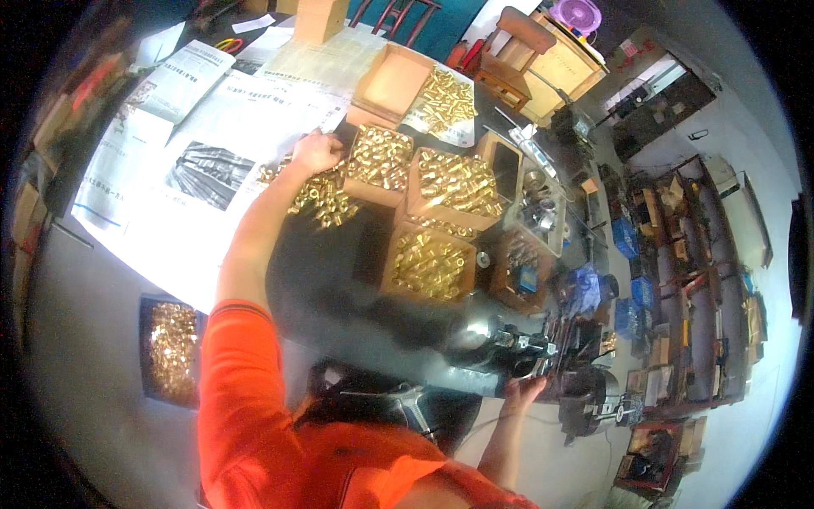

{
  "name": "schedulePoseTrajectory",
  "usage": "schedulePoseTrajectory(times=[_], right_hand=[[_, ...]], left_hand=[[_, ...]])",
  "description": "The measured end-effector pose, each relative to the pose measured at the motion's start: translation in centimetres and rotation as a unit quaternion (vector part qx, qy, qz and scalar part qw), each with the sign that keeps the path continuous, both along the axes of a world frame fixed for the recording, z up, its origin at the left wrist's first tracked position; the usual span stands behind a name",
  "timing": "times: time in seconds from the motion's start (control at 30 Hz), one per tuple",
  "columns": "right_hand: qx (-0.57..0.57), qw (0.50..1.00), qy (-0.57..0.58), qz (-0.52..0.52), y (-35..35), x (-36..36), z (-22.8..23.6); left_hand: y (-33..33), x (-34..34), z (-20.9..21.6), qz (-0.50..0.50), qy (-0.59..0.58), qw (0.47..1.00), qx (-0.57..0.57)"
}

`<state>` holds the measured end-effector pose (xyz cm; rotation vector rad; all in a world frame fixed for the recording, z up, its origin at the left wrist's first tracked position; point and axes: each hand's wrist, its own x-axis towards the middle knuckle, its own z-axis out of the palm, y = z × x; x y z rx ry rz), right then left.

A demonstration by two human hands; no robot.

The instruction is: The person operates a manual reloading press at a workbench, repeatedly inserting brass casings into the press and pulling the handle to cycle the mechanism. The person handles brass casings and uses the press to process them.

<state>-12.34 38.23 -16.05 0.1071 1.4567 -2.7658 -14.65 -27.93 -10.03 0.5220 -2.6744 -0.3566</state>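
Note:
My left hand point(317, 153) reaches far over the table, its fingers curled at the edge of a loose pile of brass fittings point(326, 204). What those fingers hold, if anything, is hidden. Beside it stands a box of brass fittings point(379, 161), and to its right a fuller box of brass fittings point(458, 182). Nearer to me sits another box of brass fittings point(428, 265). Low on the right, my right hand point(524, 393) is at the front of a small metal bench machine point(509, 343); its fingers are partly hidden against the machine.
Newspaper sheets point(254, 110) cover the left of the table. An open empty carton point(392, 85) and a spread of brass pieces point(445, 97) lie at the back. On the floor at left stands a bin of brass parts point(172, 352). Shelving point(695, 280) lines the right wall.

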Motion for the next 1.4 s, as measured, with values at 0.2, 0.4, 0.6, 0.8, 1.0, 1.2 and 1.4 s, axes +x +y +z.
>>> schedulePoseTrajectory(times=[0.2,0.4,0.6,0.8,1.0,1.2,1.4], right_hand=[[0.003,0.999,-0.030,-0.025,0.4,0.2,-0.3],[-0.076,0.997,-0.011,0.025,-0.9,-0.2,0.5],[-0.128,0.989,-0.027,0.069,-0.3,-0.1,0.5],[-0.110,0.990,-0.033,0.080,1.2,-0.9,-1.4],[-0.192,0.972,0.005,0.136,1.5,-1.3,-1.6],[-0.230,0.964,-0.034,0.131,-0.7,-0.1,1.3],[-0.239,0.967,-0.037,0.086,-0.3,-0.2,0.6]], left_hand=[[2.9,3.0,1.0,-0.031,0.004,0.999,-0.040],[5.4,6.6,1.3,-0.036,0.026,0.998,-0.032],[7.5,9.3,0.4,-0.106,0.106,0.989,0.000],[9.4,10.0,1.5,-0.104,0.087,0.982,0.129],[10.2,6.4,4.9,0.032,-0.079,0.989,0.124],[12.2,7.3,0.7,0.034,0.029,0.999,-0.029],[13.6,8.6,2.5,-0.066,0.003,0.998,0.003]])
